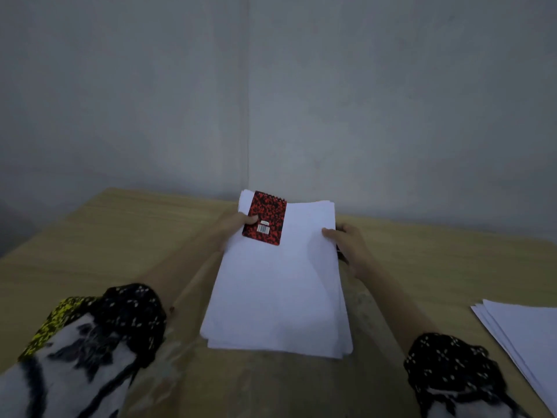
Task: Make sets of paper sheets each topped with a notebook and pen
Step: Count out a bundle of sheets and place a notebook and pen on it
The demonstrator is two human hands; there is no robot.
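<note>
A stack of white paper sheets lies on the wooden table in front of me. A small red-and-black speckled spiral notebook sits on the stack's far left part. My left hand grips the stack's left edge, its thumb pressing on the notebook's cover. My right hand grips the stack's right edge with the thumb on top of the sheets. A thin dark object, possibly a pen, shows under my right hand's fingers; most of it is hidden.
A second, fanned pile of white sheets lies at the table's right edge. The table stands in a corner against grey walls. My patterned sleeves fill the lower left and lower right.
</note>
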